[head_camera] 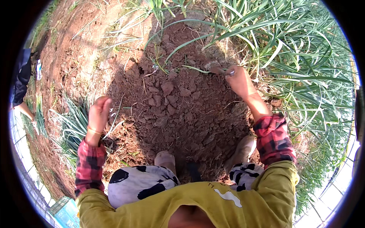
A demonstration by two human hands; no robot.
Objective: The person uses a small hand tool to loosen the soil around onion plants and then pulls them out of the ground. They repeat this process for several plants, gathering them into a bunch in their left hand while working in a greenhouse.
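My right hand (239, 81) is closed around the handle of a small digging tool (215, 68), its soil-coated blade pointing left over the dug-up brown soil (176, 105). Just right of that hand stand long green allium-like plants (273, 37). Over the soil on the left, my left hand (99, 114) is raised with its fingers curled together; nothing shows in it. Beside it, a heap of pulled green plants (72, 125) lies on the ground. Whether the tool's blade touches the soil, I cannot tell.
Another person's arm (25, 110) reaches down at the far left, near a further bunch of plants (40, 114) and a bottle (39, 69). A turquoise plastic crate (65, 212) stands at the lower left. My two feet (164, 159) rest on the loose soil.
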